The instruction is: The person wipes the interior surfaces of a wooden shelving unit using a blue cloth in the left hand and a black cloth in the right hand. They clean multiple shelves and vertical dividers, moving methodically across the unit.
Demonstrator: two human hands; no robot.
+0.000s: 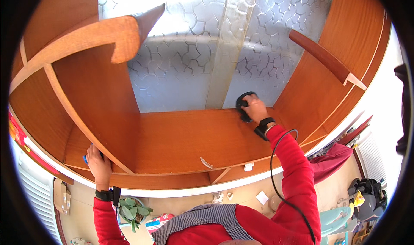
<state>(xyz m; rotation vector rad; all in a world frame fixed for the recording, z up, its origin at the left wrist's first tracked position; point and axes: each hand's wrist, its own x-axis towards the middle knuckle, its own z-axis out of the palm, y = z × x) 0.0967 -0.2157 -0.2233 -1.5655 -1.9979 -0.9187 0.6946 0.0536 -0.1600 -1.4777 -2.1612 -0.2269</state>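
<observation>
My right hand (255, 108) is closed on a dark cloth or brush-like thing (245, 106), pressed where the back of a wooden shelf (174, 135) meets a textured glass panel (181, 83). Motion blurs it, so its exact kind is unclear. At the lower left, my left hand (98, 164) is at the front of the neighbouring shelf compartment, beside the upright divider (84, 125). Its fingers are around something blue and dark (85, 159), mostly hidden by the hand. A thin pale scrap (206, 162) lies near the front edge of the main shelf. Both wrists wear black bands, and a black cable runs along my right sleeve.
A curved wooden shelf piece (126, 34) juts in at upper left, and a darker wooden rail (320, 55) at upper right. Below the cabinet are a potted plant (132, 211), a cardboard box (61, 196), a white paper (262, 197), a maroon cloth (333, 164) and pale green chairs (336, 217).
</observation>
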